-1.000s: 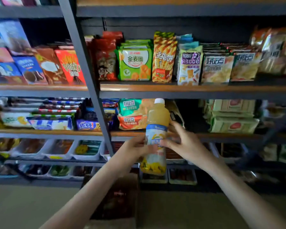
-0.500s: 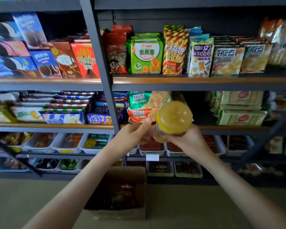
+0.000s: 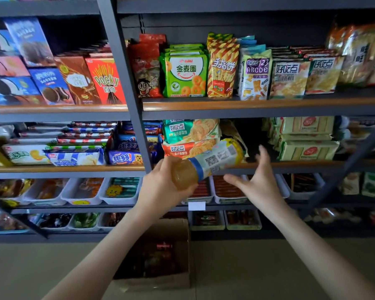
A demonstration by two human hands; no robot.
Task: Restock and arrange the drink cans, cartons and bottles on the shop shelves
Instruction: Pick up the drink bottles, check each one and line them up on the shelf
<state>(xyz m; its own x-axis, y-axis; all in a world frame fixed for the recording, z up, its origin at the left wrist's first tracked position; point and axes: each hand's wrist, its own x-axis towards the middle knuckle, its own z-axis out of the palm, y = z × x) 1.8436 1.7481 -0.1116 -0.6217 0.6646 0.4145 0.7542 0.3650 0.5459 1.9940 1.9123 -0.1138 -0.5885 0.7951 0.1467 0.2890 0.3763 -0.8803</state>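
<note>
Left hand grips the near, rounded amber end of the juice bottle; cap not visible. Bottle is tilted, nearly horizontal, printed yellow end aimed at the dark gap on the middle shelf, probably to slide in lengthwise. Smooth translucent plastic, glossy wrap label with QR code. Right hand open, fingers spread, just beside the bottle, apparently not touching; likely ready to steady it.
</note>
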